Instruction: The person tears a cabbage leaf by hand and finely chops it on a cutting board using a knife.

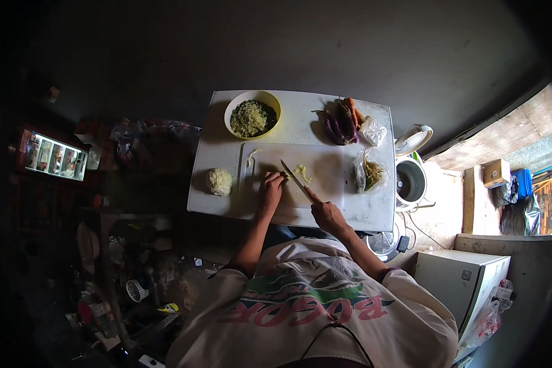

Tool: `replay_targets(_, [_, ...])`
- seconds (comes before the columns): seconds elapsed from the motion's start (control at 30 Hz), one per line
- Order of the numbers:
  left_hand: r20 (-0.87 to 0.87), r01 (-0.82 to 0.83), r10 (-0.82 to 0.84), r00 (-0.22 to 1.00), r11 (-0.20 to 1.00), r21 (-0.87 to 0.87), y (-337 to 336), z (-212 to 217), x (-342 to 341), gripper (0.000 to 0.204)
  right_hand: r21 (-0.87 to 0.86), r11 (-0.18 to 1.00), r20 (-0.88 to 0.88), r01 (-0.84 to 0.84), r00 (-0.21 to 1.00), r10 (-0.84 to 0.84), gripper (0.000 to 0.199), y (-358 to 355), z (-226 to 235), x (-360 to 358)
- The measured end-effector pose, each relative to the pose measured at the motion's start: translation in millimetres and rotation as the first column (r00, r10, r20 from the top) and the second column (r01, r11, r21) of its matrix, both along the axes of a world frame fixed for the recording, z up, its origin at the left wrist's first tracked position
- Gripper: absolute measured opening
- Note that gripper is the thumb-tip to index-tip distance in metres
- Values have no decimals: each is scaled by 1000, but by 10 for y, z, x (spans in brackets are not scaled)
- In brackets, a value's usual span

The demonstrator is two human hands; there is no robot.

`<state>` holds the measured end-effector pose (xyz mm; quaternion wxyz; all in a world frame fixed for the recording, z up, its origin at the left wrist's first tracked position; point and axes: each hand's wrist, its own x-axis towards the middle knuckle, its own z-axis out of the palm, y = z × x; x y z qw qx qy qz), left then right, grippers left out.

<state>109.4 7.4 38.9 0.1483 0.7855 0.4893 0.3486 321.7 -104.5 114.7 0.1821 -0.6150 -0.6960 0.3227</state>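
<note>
Knife (295, 177): over cutting board (331, 167); tip toward 11 o'clock; likely light, stiff; hold by handle (311, 194);
Right hand (329, 217): clasps knife handle;
Left hand (273, 183): knife's 9 o'clock; fingers curled; cannot tell whether pinching

We see large red capital letters (306, 314) curving across the front of the pale T-shirt (313, 340), on the collar side of a green-and-dark print (306, 282). Smaller red lettering (299, 288) beside that print is too small for us to read. We find a dark square label (467, 275), illegible, nearer the white refrigerator's (444, 282) upper edge.
</note>
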Motion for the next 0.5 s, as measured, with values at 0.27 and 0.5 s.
replay_targets(0.27, [25, -15, 14, 1000, 998, 59, -44, -33, 35, 16, -38, 999, 39, -19, 999, 20, 73, -112, 251, -78])
replay_targets(0.5, [11, -75, 75, 997, 997, -22, -81, -195, 23, 29, -58, 997, 59, -50, 997, 54, 78, -145, 209, -80])
